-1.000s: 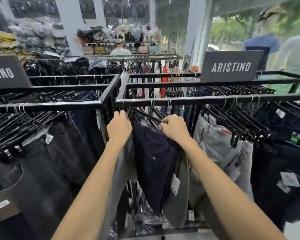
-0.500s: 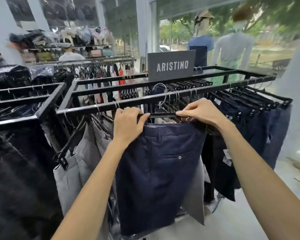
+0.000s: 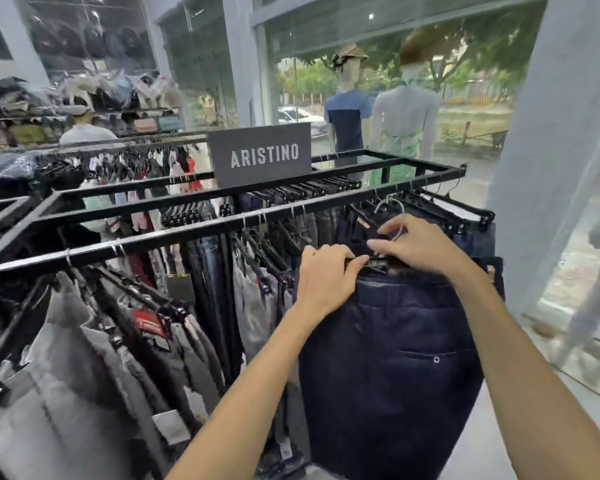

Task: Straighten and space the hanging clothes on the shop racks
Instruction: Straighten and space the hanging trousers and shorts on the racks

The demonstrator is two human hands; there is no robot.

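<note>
Both hands have carried the navy trousers (image 3: 388,358) along the rail (image 3: 187,233) twd its end. R hand (image 3: 420,247) has slid in from the hanger's end and now pinches the wire hook (image 3: 394,216). L hand (image 3: 326,275) curls over the hanger bar (image 3: 371,263), just left of R. Prob. re-hanging among like dark pairs; can't tell if hook's on yet. Trousers hang flat below both hands, smooth, back pocket showing.

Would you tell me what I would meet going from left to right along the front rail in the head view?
Grey trousers → dark jeans → left hand → right hand, both hands gripping the black hanger → grey pillar.
</note>
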